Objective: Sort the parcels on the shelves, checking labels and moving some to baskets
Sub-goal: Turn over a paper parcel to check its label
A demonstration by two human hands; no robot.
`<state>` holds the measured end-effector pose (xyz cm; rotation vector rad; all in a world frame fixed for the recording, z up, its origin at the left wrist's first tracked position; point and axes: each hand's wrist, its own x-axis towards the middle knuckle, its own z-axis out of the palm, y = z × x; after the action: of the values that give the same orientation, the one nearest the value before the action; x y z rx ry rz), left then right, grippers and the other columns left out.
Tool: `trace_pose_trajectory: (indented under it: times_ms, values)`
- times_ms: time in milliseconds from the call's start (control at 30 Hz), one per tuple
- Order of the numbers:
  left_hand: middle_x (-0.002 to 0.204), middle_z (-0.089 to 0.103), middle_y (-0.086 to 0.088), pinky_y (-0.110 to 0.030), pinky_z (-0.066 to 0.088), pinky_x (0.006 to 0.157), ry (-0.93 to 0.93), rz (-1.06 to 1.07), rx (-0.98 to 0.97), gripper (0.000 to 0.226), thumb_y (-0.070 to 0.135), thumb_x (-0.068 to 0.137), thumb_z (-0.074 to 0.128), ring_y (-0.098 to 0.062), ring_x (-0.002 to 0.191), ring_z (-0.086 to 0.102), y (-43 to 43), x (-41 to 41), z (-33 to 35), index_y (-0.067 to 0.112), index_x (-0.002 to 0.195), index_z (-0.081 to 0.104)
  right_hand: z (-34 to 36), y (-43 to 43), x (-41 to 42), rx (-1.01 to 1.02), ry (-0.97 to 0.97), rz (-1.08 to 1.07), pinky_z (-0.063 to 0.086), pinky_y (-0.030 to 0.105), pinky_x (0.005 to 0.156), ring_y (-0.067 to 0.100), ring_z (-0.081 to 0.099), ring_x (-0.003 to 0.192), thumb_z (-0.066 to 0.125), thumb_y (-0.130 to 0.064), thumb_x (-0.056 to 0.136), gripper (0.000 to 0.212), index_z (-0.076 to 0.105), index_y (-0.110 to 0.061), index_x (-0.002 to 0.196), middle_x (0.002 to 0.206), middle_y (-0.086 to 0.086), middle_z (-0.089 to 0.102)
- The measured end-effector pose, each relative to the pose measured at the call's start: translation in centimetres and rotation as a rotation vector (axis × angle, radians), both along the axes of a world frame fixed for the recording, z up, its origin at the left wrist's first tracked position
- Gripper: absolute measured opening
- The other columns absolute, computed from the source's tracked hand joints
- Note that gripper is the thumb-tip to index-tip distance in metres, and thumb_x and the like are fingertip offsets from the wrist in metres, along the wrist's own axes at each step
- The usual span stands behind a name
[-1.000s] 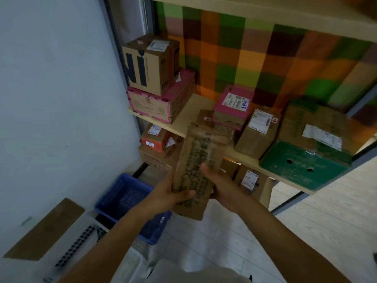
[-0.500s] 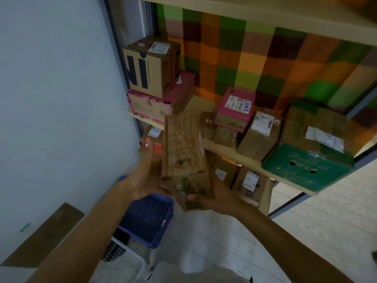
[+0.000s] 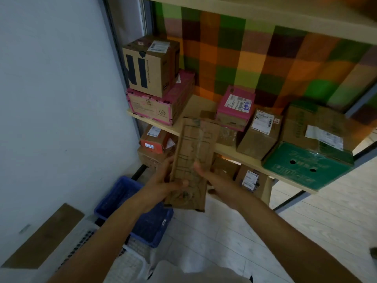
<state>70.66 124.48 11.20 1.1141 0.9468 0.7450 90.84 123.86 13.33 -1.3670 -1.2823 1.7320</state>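
A long brown cardboard parcel (image 3: 191, 160) with faint printed lines is held upright in front of the shelf. My left hand (image 3: 163, 184) grips its lower left side, thumb across the front face. My right hand (image 3: 216, 180) holds the right side, thumb on the front. No white label shows on the face turned to me. A blue basket (image 3: 122, 199) sits on the floor below my left arm, with a white basket (image 3: 130, 260) nearer to me.
The wooden shelf (image 3: 195, 105) carries a tall "NI" box (image 3: 151, 64) on a pink-edged box (image 3: 159, 105), a pink-topped box (image 3: 236, 105), a brown box (image 3: 259, 133) and a green box (image 3: 306, 166). More parcels sit on the level below. A white wall stands at the left.
The parcel has been turned in my hands, showing a different face, and it is held upright again. My left thumb has returned to the front of it.
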Motion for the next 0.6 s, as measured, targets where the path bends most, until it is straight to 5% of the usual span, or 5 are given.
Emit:
trace_pose_trajectory:
  times_ms: [133, 233, 400, 500, 600]
  values:
    - [0.134, 0.063, 0.0, -0.034, 0.053, 0.096, -0.052, 0.031, 0.008, 0.079, 0.027, 0.072, 0.079, -0.018, 0.122, 0.06, -0.1, -0.2, 0.0, 0.032, 0.141, 0.041, 0.4, -0.1, -2.5, 0.064, 0.033, -0.071, 0.045, 0.002, 0.072, -0.004, 0.056, 0.105, 0.051, -0.047, 0.096, 0.033, 0.05, -0.037, 0.127, 0.119, -0.017, 0.057]
    - [0.135, 0.062, -0.005, -0.038, 0.055, 0.094, -0.209, 0.087, -0.068, 0.08, 0.023, 0.072, 0.084, -0.026, 0.124, 0.059, 0.0, -2.4, 0.1, 0.028, 0.142, 0.045, 0.5, -0.3, -2.3, 0.137, 0.019, -0.086, 0.044, 0.004, 0.082, 0.002, 0.054, 0.117, 0.044, -0.059, 0.087, 0.058, 0.05, -0.028, 0.136, 0.128, -0.014, 0.056]
    - [0.128, 0.065, -0.016, -0.037, 0.059, 0.081, -0.394, 0.16, -0.194, 0.103, 0.035, 0.042, 0.101, -0.028, 0.111, 0.067, -0.7, -4.8, 0.9, 0.01, 0.133, 0.059, -0.2, 0.7, 0.3, 0.349, -0.191, -0.46, 0.044, 0.006, 0.066, 0.017, 0.064, 0.103, 0.056, -0.03, 0.1, 0.016, 0.063, -0.019, 0.108, 0.099, -0.01, 0.064]
    - [0.109, 0.073, -0.015, -0.035, 0.06, 0.071, -0.507, 0.144, -0.252, 0.079, 0.032, 0.033, 0.103, -0.025, 0.094, 0.073, -1.3, -5.2, 0.8, 0.009, 0.105, 0.078, -0.7, 1.6, 2.4, 0.159, -0.107, -0.438, 0.051, 0.022, 0.084, 0.019, 0.059, 0.114, 0.071, -0.06, 0.08, 0.061, 0.055, -0.018, 0.122, 0.123, -0.005, 0.061]
    - [0.128, 0.064, -0.02, -0.041, 0.051, 0.098, -0.668, -0.038, -0.288, 0.047, 0.024, 0.09, 0.072, -0.029, 0.119, 0.063, -1.3, -5.5, 0.3, -0.001, 0.128, 0.063, -1.2, 1.6, 4.1, -0.136, 0.216, -0.259, 0.05, 0.053, 0.102, 0.029, 0.062, 0.122, 0.085, -0.07, 0.054, 0.1, 0.055, -0.022, 0.137, 0.133, 0.007, 0.065]
